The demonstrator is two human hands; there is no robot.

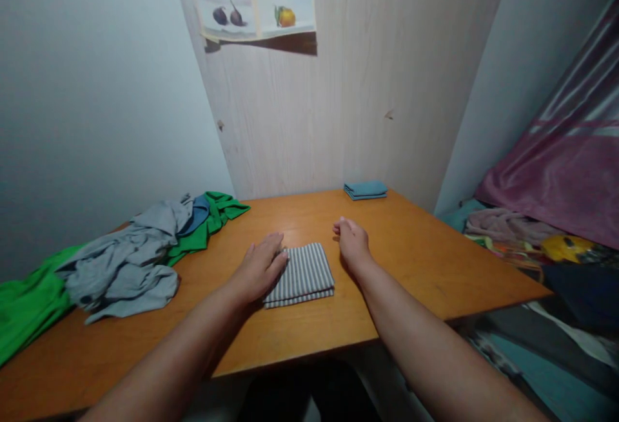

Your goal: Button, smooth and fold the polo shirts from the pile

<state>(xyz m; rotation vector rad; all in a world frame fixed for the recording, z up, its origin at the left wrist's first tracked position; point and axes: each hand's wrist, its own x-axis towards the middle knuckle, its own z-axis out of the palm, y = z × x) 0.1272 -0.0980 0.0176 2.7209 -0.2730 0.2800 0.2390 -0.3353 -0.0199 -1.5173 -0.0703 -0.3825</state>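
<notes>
A grey-and-white striped cloth (307, 274), folded into a flat rectangle, lies on the wooden table near its front edge. My left hand (264, 264) rests on the cloth's left side, its fingers stretched out and holding nothing. Just to the right of the cloth, apart from it, my right hand (353, 241) is over the table with its fingers curled in. Nothing shows in that hand. The cloth's left edge is partly hidden under my left hand.
Crumpled grey clothing (130, 251) and green fabric (36, 293) heap up on the table's left side. A folded blue cloth (366, 190) lies at the back right, by the wall. Beyond the table's right edge hangs a pink curtain (556, 171) above piled items.
</notes>
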